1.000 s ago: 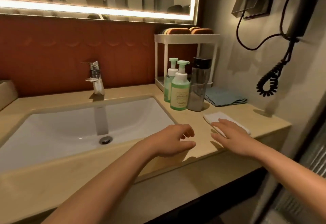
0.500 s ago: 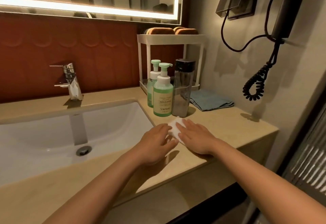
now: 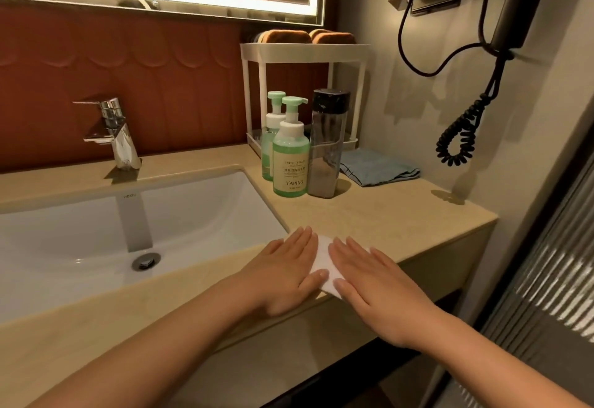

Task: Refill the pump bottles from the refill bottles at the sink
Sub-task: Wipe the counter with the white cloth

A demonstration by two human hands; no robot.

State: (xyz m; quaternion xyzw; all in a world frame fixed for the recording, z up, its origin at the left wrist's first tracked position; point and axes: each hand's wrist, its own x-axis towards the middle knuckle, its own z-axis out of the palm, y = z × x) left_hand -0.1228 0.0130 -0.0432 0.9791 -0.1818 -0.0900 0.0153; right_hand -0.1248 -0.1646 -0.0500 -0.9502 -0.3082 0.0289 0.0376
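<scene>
Two green pump bottles stand on the beige counter right of the sink: the front one (image 3: 291, 163) labelled YAPING, the second (image 3: 269, 147) just behind it. A tall clear bottle with a black cap (image 3: 327, 147) stands to their right. Near the counter's front edge lies a white folded cloth (image 3: 323, 263). My left hand (image 3: 286, 271) and my right hand (image 3: 373, 274) both lie flat on it, fingers straight, side by side.
A white sink basin (image 3: 193, 214) with a chrome faucet (image 3: 114, 132) fills the left. A white two-tier rack (image 3: 305, 53) holding brown sponges stands behind the bottles. A blue folded cloth (image 3: 377, 168) lies by the wall. A wall hair dryer with a coiled cord (image 3: 463, 131) hangs at the right.
The white cloth slid left along the counter toward the sink corner. My left hand, loosely curled before, has come onto it flat beside my right.
</scene>
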